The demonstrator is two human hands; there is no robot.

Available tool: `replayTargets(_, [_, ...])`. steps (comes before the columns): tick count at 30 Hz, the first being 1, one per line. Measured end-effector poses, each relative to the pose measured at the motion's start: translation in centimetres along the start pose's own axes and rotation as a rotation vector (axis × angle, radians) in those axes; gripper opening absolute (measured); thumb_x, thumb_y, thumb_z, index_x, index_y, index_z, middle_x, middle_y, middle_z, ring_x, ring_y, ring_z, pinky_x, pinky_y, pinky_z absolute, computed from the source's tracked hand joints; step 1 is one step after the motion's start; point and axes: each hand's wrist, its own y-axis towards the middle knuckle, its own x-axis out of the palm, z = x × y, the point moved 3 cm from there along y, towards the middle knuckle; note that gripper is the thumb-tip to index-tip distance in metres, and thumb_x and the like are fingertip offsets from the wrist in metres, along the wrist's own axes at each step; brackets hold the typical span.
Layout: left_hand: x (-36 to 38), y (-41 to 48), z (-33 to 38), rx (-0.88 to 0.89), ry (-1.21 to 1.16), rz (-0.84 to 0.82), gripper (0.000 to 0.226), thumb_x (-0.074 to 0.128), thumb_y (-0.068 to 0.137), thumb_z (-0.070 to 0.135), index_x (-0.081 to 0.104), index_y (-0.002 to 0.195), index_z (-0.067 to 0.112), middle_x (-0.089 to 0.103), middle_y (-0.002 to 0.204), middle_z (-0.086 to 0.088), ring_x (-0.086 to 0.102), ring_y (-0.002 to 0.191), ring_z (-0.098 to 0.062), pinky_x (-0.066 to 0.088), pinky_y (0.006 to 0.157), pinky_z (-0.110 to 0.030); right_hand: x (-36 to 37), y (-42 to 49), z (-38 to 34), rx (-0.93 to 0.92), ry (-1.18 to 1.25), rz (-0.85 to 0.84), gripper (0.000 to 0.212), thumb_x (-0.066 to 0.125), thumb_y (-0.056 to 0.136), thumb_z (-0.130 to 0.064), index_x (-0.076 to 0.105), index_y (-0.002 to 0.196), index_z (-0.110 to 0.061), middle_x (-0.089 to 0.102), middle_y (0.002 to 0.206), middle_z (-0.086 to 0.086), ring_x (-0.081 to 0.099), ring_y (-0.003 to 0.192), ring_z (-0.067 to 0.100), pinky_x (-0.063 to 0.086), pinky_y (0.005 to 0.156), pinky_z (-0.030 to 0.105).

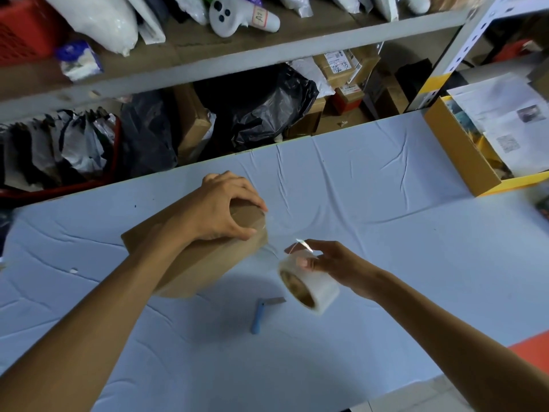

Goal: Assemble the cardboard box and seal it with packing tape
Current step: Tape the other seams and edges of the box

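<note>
Sealing step underway: L hand [225,206] fingers curled, clamping cardboard box [205,257] end on table [386,233], R hand [329,264] pinching tape roll [309,285] just beside box w/ strip drawn out; next likely needs knife [261,313].

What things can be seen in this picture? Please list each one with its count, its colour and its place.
cardboard box: one, brown, on the table, left of centre
tape roll: one, clear, held just right of the box
utility knife: one, blue handle, lying on the table on the near side of the box
table: one, light blue cloth cover, across the foreground
open carton: one, yellow-brown, at the table's right edge, papers inside
black bag: one large, black, below the shelf behind the table
shelf: one, grey, at the top, carrying white bags
left hand: one, grips the box's far end
right hand: one, holds the tape roll
</note>
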Motion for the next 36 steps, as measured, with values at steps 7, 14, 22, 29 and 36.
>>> replayTargets(7, [-0.3,-0.6,-0.2,-0.032,0.066,-0.029,0.053,0.078,0.069,0.048,0.06,0.119,0.041,0.052,0.134,0.016,0.023,0.139,-0.004,0.0,0.118,-0.047,0.9,-0.1,-0.9,-0.084,-0.024,0.097,0.017,0.058,0.094,-0.018,0.073,0.101,-0.014,0.068,0.086,-0.01,0.058,0.069,-0.006,0.041,0.063,0.005])
replayTargets(14, [0.1,-1.1,0.4,-0.009,0.047,0.044,0.058,0.078,0.071,0.044,0.059,0.124,0.032,0.052,0.135,0.01,0.028,0.138,-0.008,0.01,0.119,-0.035,1.3,-0.3,-1.9,-0.07,0.028,0.137,0.014,0.064,0.091,-0.025,0.076,0.09,-0.016,0.067,0.069,-0.013,0.058,0.06,0.0,0.041,0.053,0.007])
replayTargets(22, [0.4,-3.5,3.1,0.005,0.018,0.262,0.066,0.077,0.073,0.037,0.05,0.133,0.031,0.049,0.135,0.007,0.041,0.127,-0.01,0.036,0.102,-0.023,1.9,-0.9,-2.3,-0.057,0.066,0.148,0.017,0.065,0.09,-0.025,0.077,0.094,-0.014,0.068,0.073,-0.006,0.059,0.059,0.003,0.041,0.051,0.009])
replayTargets(29, [7.6,-9.1,5.6,-0.177,-0.269,0.525,0.013,0.058,0.082,0.028,0.061,0.092,0.022,0.059,0.078,0.012,0.057,0.07,-0.004,0.047,0.06,-0.015,1.4,-1.2,-1.8,-0.009,0.064,0.199,0.012,0.068,0.088,-0.022,0.077,0.092,-0.017,0.072,0.074,-0.011,0.062,0.06,-0.004,0.043,0.053,0.006])
replayTargets(36, [16.9,-9.4,0.1,-0.516,-0.237,0.035,0.03,0.068,0.079,0.031,0.056,0.102,0.015,0.056,0.101,0.002,0.057,0.091,-0.015,0.049,0.079,-0.034,1.1,-1.3,-1.6,0.001,0.043,0.201,0.013,0.066,0.088,-0.011,0.075,0.097,-0.005,0.07,0.073,-0.013,0.06,0.058,-0.012,0.039,0.054,-0.001])
